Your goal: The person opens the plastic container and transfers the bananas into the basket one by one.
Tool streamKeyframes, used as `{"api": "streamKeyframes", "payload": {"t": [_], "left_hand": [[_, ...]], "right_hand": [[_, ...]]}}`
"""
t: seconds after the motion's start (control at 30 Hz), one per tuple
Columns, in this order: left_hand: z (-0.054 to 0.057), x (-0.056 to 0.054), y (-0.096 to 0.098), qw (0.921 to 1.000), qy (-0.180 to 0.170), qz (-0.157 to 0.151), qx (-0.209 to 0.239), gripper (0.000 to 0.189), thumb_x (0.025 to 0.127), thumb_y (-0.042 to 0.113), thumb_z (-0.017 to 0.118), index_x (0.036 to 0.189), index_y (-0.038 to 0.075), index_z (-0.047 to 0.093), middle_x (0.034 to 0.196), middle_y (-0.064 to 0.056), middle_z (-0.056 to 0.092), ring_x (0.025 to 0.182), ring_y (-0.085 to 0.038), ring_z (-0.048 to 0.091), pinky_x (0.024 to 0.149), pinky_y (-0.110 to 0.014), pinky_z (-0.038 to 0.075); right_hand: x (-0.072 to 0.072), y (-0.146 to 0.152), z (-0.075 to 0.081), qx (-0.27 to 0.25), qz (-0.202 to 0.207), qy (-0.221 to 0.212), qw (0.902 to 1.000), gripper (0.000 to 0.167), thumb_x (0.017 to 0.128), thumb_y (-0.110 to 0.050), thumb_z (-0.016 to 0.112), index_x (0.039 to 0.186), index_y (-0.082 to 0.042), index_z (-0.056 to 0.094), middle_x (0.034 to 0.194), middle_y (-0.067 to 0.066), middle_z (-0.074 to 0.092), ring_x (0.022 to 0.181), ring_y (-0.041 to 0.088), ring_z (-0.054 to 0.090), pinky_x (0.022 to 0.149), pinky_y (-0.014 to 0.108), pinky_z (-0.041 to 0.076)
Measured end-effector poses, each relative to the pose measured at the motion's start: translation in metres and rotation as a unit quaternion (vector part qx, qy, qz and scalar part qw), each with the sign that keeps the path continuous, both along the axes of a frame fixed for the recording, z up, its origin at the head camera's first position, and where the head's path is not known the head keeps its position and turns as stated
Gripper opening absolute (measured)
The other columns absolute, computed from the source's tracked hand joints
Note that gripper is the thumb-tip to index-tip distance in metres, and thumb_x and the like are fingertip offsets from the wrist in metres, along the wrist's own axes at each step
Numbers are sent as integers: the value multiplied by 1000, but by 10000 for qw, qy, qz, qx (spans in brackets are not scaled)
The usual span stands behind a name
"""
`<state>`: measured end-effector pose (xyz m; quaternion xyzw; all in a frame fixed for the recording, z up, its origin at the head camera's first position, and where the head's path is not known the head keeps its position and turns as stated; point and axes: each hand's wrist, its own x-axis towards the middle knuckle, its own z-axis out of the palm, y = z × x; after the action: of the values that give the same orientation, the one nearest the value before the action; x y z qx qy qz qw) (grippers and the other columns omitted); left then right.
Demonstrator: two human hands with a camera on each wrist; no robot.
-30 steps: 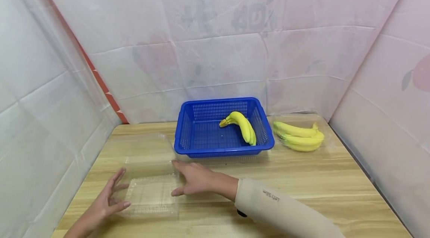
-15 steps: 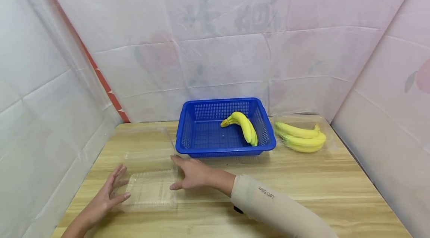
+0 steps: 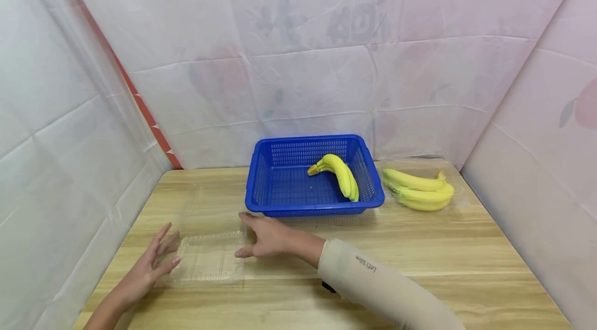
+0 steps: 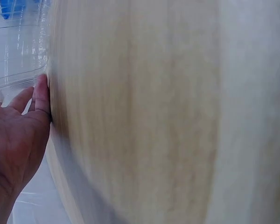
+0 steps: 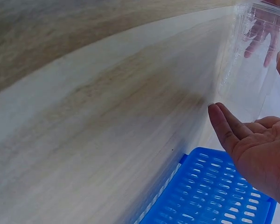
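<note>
Clear rectangular plastic container (image 3: pixel 212 257) is shifting upward, frame lower left; left hand (image 3: pixel 145 272) and right hand (image 3: pixel 269 237) are flanking it, grips unclenched.

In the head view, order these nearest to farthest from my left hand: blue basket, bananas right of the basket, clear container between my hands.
1. Clear container, beside the left hand.
2. Blue basket, back middle.
3. Bananas, right of that basket.
</note>
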<state>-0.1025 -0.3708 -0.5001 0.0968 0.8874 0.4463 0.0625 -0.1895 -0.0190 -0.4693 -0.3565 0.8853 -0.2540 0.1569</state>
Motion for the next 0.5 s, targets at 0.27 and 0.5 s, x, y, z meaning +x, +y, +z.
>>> {"api": "streamKeyframes", "payload": {"t": [0.27,0.5], "left_hand": [[-3,-2,1,9989,-384,201,158,81,116,29,45,172,19,-13,173,-33,25,145,-15,51,95,-12,50],[-9,-2,-5,9926,-352,-118,1156,73,117,19,37,171,10,-12,173,-6,36,131,28,41,97,-11,49]], "right_hand": [[-1,10,-6,-98,-162,-279,9994,106,99,-66,65,172,-8,15,177,16,24,163,32,32,132,41,35],[10,22,0,183,-89,-1092,9938,125,90,-70,74,173,-10,4,179,18,14,163,31,32,133,38,33]]}}
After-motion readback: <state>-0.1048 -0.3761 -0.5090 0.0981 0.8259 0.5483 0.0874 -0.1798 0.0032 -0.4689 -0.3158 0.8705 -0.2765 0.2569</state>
